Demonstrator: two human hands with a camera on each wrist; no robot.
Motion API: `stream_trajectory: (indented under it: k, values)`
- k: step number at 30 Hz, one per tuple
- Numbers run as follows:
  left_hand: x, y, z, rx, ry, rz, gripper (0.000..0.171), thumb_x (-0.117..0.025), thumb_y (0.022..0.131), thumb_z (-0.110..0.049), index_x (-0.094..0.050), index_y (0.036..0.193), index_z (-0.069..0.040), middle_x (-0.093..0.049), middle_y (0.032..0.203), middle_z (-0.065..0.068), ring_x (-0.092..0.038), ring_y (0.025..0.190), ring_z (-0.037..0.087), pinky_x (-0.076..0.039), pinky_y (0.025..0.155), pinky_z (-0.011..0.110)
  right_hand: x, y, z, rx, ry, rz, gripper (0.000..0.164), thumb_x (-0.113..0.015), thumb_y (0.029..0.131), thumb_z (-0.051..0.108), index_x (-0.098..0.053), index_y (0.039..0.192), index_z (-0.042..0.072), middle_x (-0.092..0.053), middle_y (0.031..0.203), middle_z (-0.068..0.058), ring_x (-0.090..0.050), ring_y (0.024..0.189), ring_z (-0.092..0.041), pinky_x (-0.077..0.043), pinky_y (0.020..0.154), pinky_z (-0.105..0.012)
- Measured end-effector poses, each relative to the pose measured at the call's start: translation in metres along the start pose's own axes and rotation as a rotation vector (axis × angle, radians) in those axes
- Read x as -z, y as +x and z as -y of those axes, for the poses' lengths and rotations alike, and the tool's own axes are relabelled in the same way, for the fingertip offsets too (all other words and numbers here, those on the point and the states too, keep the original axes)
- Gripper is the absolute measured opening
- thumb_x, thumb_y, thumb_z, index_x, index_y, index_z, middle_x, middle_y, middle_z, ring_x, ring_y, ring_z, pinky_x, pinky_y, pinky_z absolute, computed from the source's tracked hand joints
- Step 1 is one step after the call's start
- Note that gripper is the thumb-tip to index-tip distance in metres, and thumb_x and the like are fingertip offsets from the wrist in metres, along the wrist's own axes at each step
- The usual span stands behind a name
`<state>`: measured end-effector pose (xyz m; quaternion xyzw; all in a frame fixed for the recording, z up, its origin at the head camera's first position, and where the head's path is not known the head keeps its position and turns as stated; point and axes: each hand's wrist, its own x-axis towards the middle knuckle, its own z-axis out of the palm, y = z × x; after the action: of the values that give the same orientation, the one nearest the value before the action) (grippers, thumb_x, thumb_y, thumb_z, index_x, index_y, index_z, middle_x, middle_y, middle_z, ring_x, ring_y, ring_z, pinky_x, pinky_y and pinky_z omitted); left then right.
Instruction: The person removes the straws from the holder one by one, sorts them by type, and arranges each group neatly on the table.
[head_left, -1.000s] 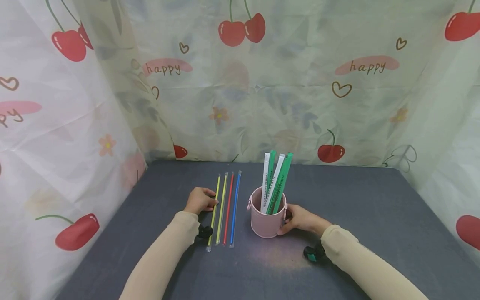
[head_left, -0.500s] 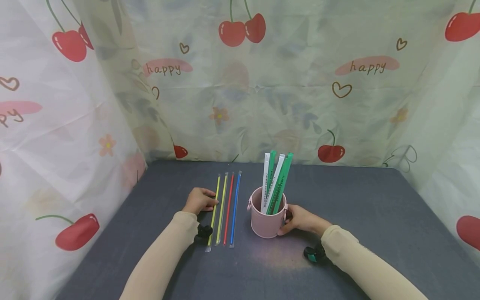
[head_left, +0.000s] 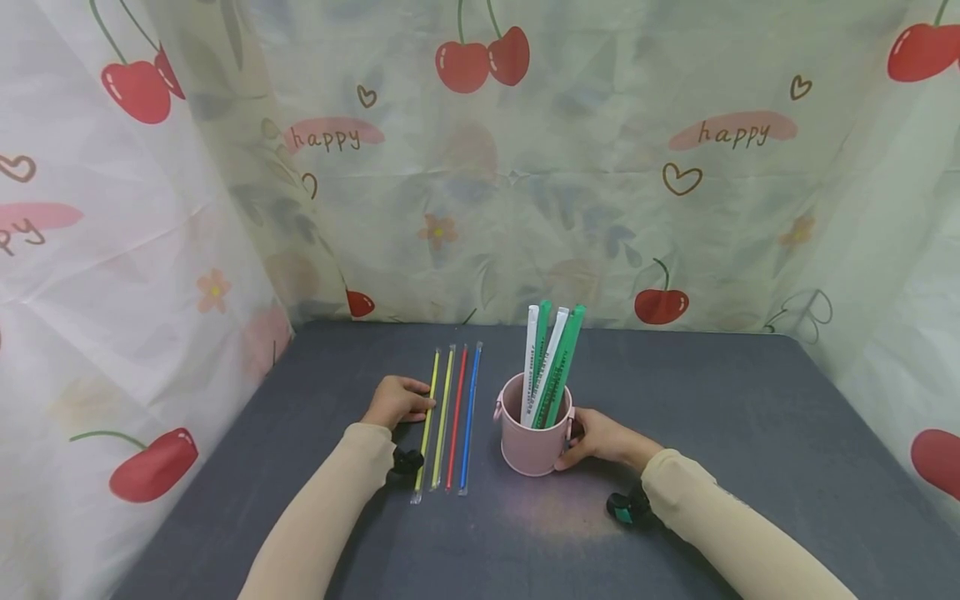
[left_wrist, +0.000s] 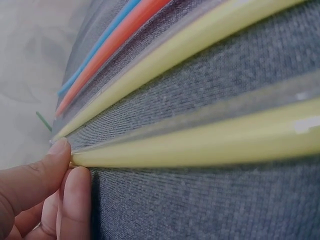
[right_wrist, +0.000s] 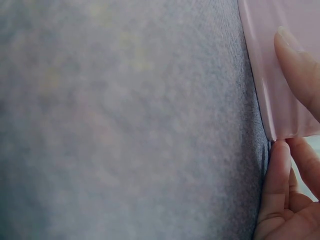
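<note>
In the head view, my left hand [head_left: 397, 402] pinches the leftmost yellow straw [head_left: 427, 433] between thumb and fingers; this straw lies on the dark table in a clear wrapper. Beside it run a second yellow straw [head_left: 443, 417], a red straw [head_left: 457, 421] and a blue straw [head_left: 471, 417], roughly parallel. My right hand [head_left: 603, 437] grips the right side of a small pink bucket [head_left: 531, 454], its thumb [right_wrist: 295, 70] flat on the wall in the right wrist view. Upright in the bucket lean long white wrapped sticks [head_left: 529, 358] and green wrapped sticks [head_left: 567, 358].
A dark cloth-like tabletop [head_left: 697, 400] spreads under everything. A printed curtain [head_left: 570, 208] with cherries and hearts closes off the back and both sides. Black wrist cameras are strapped on below both hands, near the cream sleeves [head_left: 337, 492].
</note>
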<state>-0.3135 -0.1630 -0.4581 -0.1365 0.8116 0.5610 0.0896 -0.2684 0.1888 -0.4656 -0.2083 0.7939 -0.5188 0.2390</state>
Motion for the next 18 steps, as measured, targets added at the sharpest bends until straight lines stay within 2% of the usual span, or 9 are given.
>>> stream_trajectory:
  k: [18]
  values:
    - [-0.0001, -0.0012, 0.0018, -0.011, -0.005, 0.000, 0.033, -0.075, 0.081, 0.000, -0.068, 0.113, 0.000, -0.069, 0.106, 0.019, -0.068, 0.069, 0.013, -0.060, 0.063, 0.027, -0.0002, -0.0007, 0.0011, 0.000, 0.003, 0.004, 0.070, -0.083, 0.073, 0.005, -0.047, 0.133, -0.006, -0.059, 0.106, -0.007, -0.051, 0.088, -0.019, -0.047, 0.073, -0.026]
